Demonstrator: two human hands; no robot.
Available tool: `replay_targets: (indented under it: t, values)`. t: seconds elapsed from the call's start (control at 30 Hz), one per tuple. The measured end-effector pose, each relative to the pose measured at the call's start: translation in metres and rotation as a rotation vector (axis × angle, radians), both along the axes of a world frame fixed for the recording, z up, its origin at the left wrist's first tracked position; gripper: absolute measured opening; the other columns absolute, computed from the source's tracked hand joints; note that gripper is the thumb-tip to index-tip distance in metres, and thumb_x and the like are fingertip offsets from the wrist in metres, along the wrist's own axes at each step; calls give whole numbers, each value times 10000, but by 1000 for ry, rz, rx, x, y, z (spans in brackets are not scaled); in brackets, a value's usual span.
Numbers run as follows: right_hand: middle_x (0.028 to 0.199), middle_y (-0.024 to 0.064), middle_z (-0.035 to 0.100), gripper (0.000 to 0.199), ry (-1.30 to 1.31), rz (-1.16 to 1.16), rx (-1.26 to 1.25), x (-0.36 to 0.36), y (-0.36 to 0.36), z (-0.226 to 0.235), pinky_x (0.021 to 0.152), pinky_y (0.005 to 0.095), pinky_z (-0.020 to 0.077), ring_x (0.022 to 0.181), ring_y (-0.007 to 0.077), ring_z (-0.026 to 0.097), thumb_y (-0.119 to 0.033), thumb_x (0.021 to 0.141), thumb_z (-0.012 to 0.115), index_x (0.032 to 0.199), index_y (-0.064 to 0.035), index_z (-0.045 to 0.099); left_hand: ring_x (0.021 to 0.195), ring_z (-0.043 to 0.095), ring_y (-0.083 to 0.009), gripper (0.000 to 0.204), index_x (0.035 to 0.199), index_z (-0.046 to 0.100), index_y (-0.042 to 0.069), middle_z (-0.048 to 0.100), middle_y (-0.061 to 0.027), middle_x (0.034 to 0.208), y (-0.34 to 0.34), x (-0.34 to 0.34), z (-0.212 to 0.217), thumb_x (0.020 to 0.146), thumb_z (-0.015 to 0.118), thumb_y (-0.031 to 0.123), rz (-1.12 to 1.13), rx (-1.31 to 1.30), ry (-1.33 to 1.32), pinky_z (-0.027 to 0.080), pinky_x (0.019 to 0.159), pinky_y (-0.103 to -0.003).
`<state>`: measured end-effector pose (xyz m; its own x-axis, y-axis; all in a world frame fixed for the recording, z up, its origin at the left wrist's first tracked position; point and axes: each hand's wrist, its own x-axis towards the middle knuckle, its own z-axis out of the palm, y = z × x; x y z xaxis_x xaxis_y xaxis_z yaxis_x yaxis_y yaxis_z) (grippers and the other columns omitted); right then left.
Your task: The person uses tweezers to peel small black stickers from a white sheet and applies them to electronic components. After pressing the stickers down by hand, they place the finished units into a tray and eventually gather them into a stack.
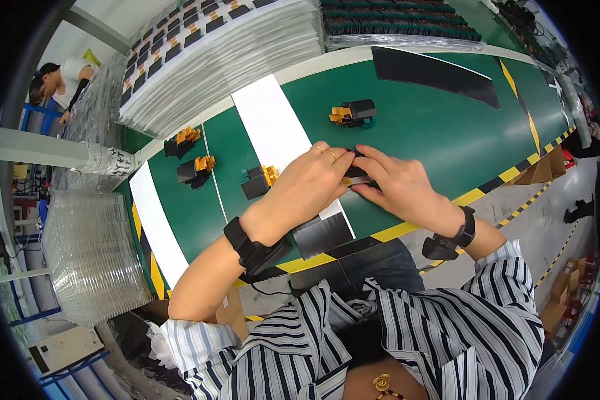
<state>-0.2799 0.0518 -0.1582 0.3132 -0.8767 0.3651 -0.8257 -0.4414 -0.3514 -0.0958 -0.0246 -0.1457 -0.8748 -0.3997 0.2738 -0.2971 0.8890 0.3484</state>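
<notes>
Over the green table [407, 133], my left hand [303, 187] and my right hand [400, 183] meet with fingertips bent inward. Between them they pinch a small dark flat part [358, 179] with a pale, yellowish strip along it; my fingers cover most of it. Just beyond lies a stack of black parts with orange flex ribbons [353, 113]. Beside my left wrist is a similar black-and-orange stack [259, 181]. Two more stacks, one nearer [197, 171] and one farther [181, 142], sit to the left. Near my left forearm lies a black sheet [323, 235] on a white strip.
A long black sheet [433, 73] lies at the table's far right. Behind the table rise piled clear trays [280, 50] bearing more black-and-orange parts. Clear trays [90, 253] also stand at the left. Yellow-and-black tape [393, 231] marks the near edge. Another person [63, 83] is at far left.
</notes>
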Motion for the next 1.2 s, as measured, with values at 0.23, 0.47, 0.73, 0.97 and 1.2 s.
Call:
replay_targets:
  t: [0.23, 0.47, 0.73, 0.97, 1.2]
  values:
    - [1044, 142, 592, 304, -344, 0, 172, -8, -11, -3, 626, 301, 514, 748, 230, 637, -33, 746, 647, 1023, 10, 529, 744, 565, -311, 331, 1017, 540, 21, 600, -144, 867, -3, -11, 6, 709, 655, 53, 176, 377, 92, 475, 684, -366]
    - [997, 136, 595, 244, -438, -34, 248, -7, -12, 3, 692, 291, 527, 808, 220, 638, 29, 785, 592, 1019, 23, 522, 733, 566, -310, 266, 966, 535, 25, 595, -128, 884, -2, -8, -5, 723, 644, 39, 187, 510, 240, 463, 645, -381]
    - [962, 126, 593, 268, -404, 44, 54, -3, -4, -8, 651, 311, 526, 759, 241, 620, 42, 750, 616, 999, -6, 528, 748, 560, -280, 240, 930, 543, 46, 579, -106, 817, 1, -8, -10, 715, 650, 45, 170, 261, 201, 462, 643, -357]
    - [931, 100, 599, 250, -378, 8, 115, -4, 3, -7, 617, 279, 511, 771, 194, 620, 16, 754, 626, 986, -9, 535, 737, 562, -254, 258, 939, 541, 46, 574, -94, 779, 4, -7, -7, 716, 668, 77, 189, 371, 113, 462, 633, -343]
    - [825, 19, 596, 195, -757, -128, 405, -12, -30, 22, 620, 196, 434, 744, 59, 539, -21, 789, 610, 974, 6, 558, 742, 564, -223, 317, 995, 543, 50, 567, -95, 780, -7, -18, 17, 714, 686, 84, 277, 723, 327, 459, 618, -326]
